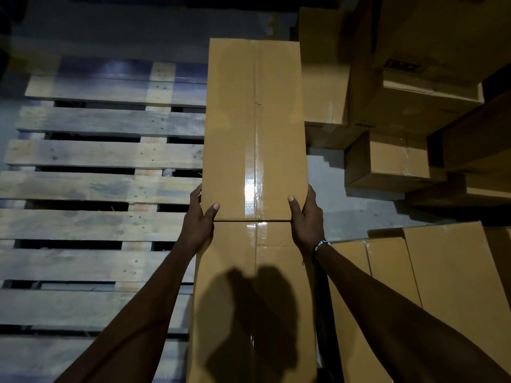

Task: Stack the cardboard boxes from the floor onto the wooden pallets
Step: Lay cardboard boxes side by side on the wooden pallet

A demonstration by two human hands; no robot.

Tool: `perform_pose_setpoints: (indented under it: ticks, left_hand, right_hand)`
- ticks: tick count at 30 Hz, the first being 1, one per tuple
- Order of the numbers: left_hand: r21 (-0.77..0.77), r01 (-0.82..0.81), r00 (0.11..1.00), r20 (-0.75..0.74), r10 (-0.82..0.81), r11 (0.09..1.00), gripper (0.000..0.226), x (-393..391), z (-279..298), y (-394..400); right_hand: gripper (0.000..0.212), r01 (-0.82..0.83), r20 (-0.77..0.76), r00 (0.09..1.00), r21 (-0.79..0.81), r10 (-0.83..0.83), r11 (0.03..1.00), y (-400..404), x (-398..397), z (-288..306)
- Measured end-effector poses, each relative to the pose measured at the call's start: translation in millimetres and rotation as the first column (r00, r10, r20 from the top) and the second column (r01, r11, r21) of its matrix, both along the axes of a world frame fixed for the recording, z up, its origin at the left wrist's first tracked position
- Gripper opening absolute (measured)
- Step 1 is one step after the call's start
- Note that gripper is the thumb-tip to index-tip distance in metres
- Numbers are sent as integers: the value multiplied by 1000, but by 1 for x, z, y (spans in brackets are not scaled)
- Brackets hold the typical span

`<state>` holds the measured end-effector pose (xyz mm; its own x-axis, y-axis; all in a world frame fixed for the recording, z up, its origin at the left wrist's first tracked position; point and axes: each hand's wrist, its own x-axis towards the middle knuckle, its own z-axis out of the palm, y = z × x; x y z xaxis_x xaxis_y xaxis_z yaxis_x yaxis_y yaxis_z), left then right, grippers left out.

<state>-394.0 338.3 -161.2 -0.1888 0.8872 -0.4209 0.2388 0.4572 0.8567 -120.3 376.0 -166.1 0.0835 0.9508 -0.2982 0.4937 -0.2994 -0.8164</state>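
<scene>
A long, tan cardboard box sealed with clear tape (255,128) is held at its near end by both hands. The left hand (199,217) is clamped on the near left corner, with the thumb laid on the top face and the fingers wrapped down the left side. The right hand (305,217) is clamped on the near right corner in the same manner; a beaded bracelet (321,244) is worn on its wrist. The held box is positioned along the right edge of a weathered wooden slat pallet (102,186), and its near end meets the far end of a second long tan cardboard box (254,299), which lies in line with it along the same pallet edge. Whether the held box is resting on the pallet or is raised cannot be determined. A shadow is cast on the top of the second box. To the right, a stack of brown cardboard boxes (401,106) is located on the grey concrete floor (331,194), and further tan cartons (442,272) are located at the near right.
</scene>
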Motion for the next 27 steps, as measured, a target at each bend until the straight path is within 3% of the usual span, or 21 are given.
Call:
perform_pose_setpoints:
  ticks: [8, 13, 19, 27]
  left_hand:
    - [22, 0, 1000, 8, 0, 1000, 63, 1, 0, -2]
    - [12, 20, 999, -37, -19, 1000, 65, 2, 2, -1]
    - [38, 27, 981, -191, -20, 999, 66, 7, 11, -3]
    - [181, 43, 933, -358, 25, 983, 65, 17, 53, -47]
  right_hand:
    - [64, 9, 39, 999, -5, -9, 1000, -1, -1, -5]
    - [63, 25, 140, 990, -34, -20, 999, 0, -7, -4]
    - [69, 39, -15, 999, -147, -41, 988, 4, 6, 8]
    - [67, 169, -51, 982, -222, -184, 960, -26, 39, 42]
